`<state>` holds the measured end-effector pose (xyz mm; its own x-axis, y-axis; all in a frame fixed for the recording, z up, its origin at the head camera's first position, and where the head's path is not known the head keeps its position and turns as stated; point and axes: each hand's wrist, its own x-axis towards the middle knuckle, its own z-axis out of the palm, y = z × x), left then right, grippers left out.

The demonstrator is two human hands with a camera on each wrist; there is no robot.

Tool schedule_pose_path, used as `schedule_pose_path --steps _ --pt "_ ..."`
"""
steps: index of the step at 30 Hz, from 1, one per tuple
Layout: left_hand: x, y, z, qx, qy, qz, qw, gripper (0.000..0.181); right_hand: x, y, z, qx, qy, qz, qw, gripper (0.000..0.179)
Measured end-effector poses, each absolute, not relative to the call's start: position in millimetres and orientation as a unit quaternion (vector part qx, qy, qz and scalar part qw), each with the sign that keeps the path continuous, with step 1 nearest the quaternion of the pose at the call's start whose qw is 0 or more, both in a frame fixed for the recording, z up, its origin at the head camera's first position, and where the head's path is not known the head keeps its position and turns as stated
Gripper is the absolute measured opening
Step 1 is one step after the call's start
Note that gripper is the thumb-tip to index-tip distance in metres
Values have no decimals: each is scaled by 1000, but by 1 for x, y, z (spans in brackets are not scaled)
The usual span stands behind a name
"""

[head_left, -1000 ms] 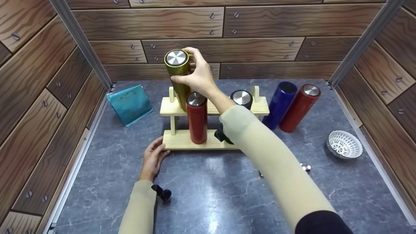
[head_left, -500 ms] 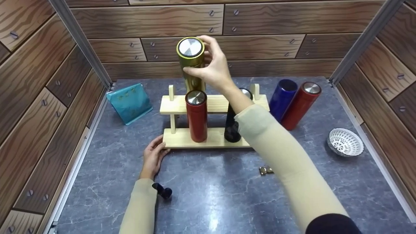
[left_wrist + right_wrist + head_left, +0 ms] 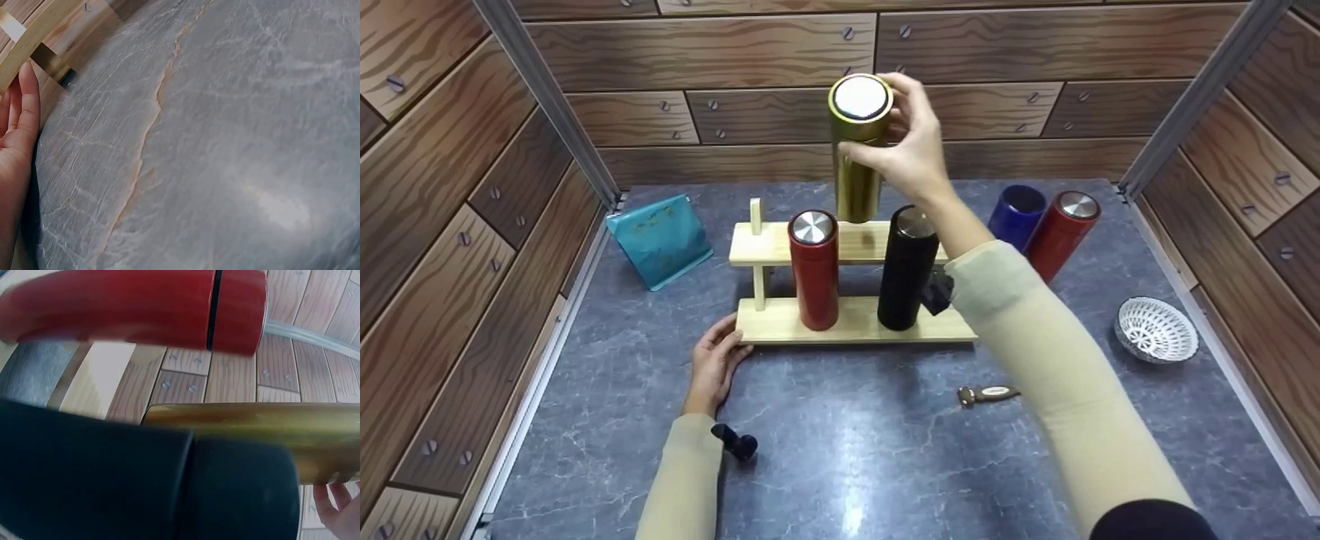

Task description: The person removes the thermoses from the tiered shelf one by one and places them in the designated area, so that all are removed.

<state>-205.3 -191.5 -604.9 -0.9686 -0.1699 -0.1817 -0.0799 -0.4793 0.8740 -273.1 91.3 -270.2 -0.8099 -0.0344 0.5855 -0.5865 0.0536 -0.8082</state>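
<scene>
In the head view, my right hand [image 3: 911, 146] grips a gold thermos flask [image 3: 859, 180] near its silver-topped lid, thumb in front and fingers behind. The flask is upright above the upper board of a two-tier wooden rack [image 3: 855, 322]. A red flask [image 3: 815, 281] and a black flask [image 3: 906, 277] stand on the lower board. In the right wrist view, the gold flask [image 3: 247, 433] shows between the blurred red flask [image 3: 124, 309] and black flask [image 3: 101, 478]. My left hand [image 3: 714, 367] holds the left front corner of the lower board; its fingers [image 3: 28, 101] touch the edge.
A blue flask [image 3: 1016, 217] and another red flask [image 3: 1065, 232] stand right of the rack. A white woven bowl [image 3: 1156, 330] is farther right. A small brown-handled tool [image 3: 986, 394] lies in front, partly behind my right sleeve. A teal pouch [image 3: 660, 244] stands at left.
The gold flask has risen from the rack's upper board and moved right in my right hand, to behind and between the red and black flasks. My left hand stays at the rack's corner.
</scene>
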Motion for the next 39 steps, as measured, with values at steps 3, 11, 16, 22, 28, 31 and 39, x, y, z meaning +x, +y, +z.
schedule_pose_path --steps 3,11,16,22,28,31,39 --pt "-205 -191 -605 124 -508 -852 28 44 -273 101 -271 215 -690 656 217 72" --pt "-205 -191 -603 117 -516 -848 27 44 -271 122 -276 197 -691 662 214 72" --pt "-206 -191 -603 124 -517 -846 25 43 -270 134 -282 199 -695 653 224 72" --pt "-205 -190 -603 123 -514 -848 28 42 -267 149 -286 178 -706 646 230 70" --pt "-206 -189 -603 128 -512 -849 28 41 -261 164 -288 154 -721 635 232 69" --pt "-205 -189 -603 129 -512 -849 27 41 -258 171 -288 146 -721 635 236 69" --pt "-205 -190 -604 122 -513 -849 35 42 -249 191 -290 139 -696 651 269 69"
